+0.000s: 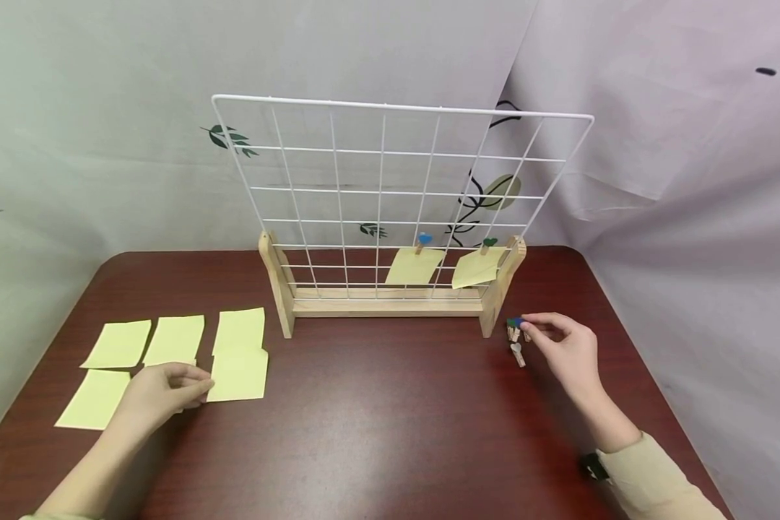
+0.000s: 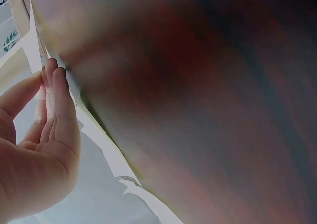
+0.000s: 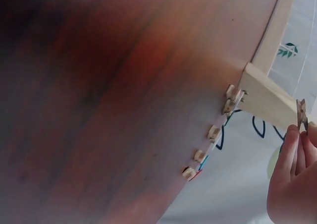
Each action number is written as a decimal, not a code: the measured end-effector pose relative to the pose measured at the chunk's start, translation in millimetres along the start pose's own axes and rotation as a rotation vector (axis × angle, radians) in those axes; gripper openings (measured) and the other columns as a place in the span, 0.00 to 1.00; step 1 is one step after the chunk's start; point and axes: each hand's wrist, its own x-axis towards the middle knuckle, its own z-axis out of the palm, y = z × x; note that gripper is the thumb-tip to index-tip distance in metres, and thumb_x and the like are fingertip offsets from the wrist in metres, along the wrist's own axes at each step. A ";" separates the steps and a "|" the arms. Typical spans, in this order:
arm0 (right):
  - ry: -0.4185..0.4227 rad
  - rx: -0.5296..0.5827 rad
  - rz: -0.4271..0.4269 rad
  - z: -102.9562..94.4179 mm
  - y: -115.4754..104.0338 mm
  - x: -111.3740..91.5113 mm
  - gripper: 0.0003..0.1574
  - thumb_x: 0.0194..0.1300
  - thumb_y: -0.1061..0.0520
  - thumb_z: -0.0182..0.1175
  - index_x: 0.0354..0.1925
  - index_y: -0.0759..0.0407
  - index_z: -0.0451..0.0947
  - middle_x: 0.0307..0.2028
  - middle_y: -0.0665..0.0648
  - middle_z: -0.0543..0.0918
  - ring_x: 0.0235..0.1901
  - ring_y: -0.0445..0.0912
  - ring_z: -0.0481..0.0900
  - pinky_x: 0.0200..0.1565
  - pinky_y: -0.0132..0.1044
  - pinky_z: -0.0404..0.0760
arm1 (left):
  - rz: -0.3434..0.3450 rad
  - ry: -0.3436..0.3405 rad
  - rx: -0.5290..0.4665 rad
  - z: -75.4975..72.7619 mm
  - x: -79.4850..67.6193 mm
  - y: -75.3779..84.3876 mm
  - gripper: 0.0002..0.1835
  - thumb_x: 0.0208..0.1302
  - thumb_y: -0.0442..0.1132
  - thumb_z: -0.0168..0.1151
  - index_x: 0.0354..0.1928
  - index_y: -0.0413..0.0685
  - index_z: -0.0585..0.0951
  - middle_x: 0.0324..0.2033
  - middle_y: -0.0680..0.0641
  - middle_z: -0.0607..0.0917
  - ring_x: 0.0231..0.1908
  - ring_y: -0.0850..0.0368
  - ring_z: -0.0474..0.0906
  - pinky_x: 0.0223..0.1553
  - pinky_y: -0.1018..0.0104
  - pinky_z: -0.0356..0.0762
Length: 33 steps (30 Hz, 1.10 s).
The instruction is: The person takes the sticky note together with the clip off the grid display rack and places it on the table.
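Observation:
My left hand (image 1: 162, 390) pinches the left edge of a yellow paper note (image 1: 239, 374) on the left of the table. In the left wrist view, the thumb and fingers of that hand (image 2: 47, 135) meet at the paper's edge. At the right, my right hand (image 1: 568, 354) pinches a small wooden clothespin (image 3: 301, 114) above the table. Other small clothespins lie beside it, one with a pale top (image 1: 518, 354). Two notes hang on the white wire grid (image 1: 357, 193), one under a blue-topped clip (image 1: 422, 242), the other under a green-topped clip (image 1: 487, 245).
More yellow notes lie at the left, among them one at the back corner (image 1: 118, 344) and one in front (image 1: 94, 399). The grid stands in a wooden base (image 1: 390, 308) near the table's (image 1: 390, 426) back edge. Patterned cloth (image 1: 136, 130) hangs behind.

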 end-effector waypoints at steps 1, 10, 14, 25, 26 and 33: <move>-0.001 -0.004 -0.001 -1.1 0.7 -0.3 0.10 0.61 0.70 0.75 0.42 0.65 0.92 0.32 0.31 0.89 0.27 0.20 0.82 0.33 0.15 0.79 | 0.003 -0.005 -0.007 -0.1 0.3 -0.7 0.19 0.73 0.44 0.68 0.50 0.31 0.87 0.34 0.45 0.94 0.30 0.65 0.90 0.32 0.71 0.84; -0.016 -0.029 0.018 -9.5 8.5 -3.5 0.08 0.61 0.70 0.75 0.41 0.67 0.92 0.31 0.16 0.80 0.28 0.17 0.81 0.34 0.14 0.79 | 0.038 0.007 0.005 -1.1 -1.3 -5.2 0.17 0.73 0.41 0.68 0.49 0.29 0.87 0.32 0.45 0.94 0.28 0.66 0.89 0.35 0.72 0.87; -0.021 -0.042 0.035 -13.0 11.4 -4.4 0.08 0.61 0.69 0.75 0.41 0.68 0.91 0.31 0.15 0.79 0.29 0.16 0.81 0.34 0.14 0.79 | 0.033 0.009 0.030 -3.2 -2.2 -7.6 0.17 0.73 0.42 0.68 0.49 0.31 0.87 0.32 0.46 0.94 0.28 0.66 0.90 0.35 0.73 0.85; -0.058 -0.107 0.103 -21.0 17.7 -5.9 0.09 0.62 0.65 0.77 0.42 0.66 0.92 0.27 0.38 0.91 0.27 0.16 0.81 0.33 0.15 0.77 | 0.026 0.008 0.044 -7.0 -4.8 -12.2 0.16 0.72 0.42 0.69 0.48 0.31 0.87 0.30 0.47 0.94 0.26 0.66 0.89 0.34 0.75 0.83; -0.063 -0.113 0.107 -21.6 18.3 -5.9 0.10 0.62 0.64 0.77 0.42 0.66 0.92 0.28 0.43 0.92 0.27 0.17 0.81 0.33 0.15 0.77 | 0.026 0.006 0.040 -6.9 -5.0 -12.0 0.16 0.72 0.41 0.69 0.47 0.31 0.87 0.30 0.47 0.94 0.26 0.66 0.88 0.34 0.75 0.84; -0.106 -0.169 0.121 -24.6 25.0 -5.6 0.09 0.63 0.64 0.76 0.42 0.67 0.92 0.31 0.55 0.94 0.26 0.17 0.80 0.31 0.16 0.77 | 0.029 0.004 0.035 -5.7 -5.0 -12.0 0.16 0.72 0.41 0.69 0.47 0.30 0.87 0.30 0.48 0.93 0.26 0.67 0.88 0.34 0.75 0.83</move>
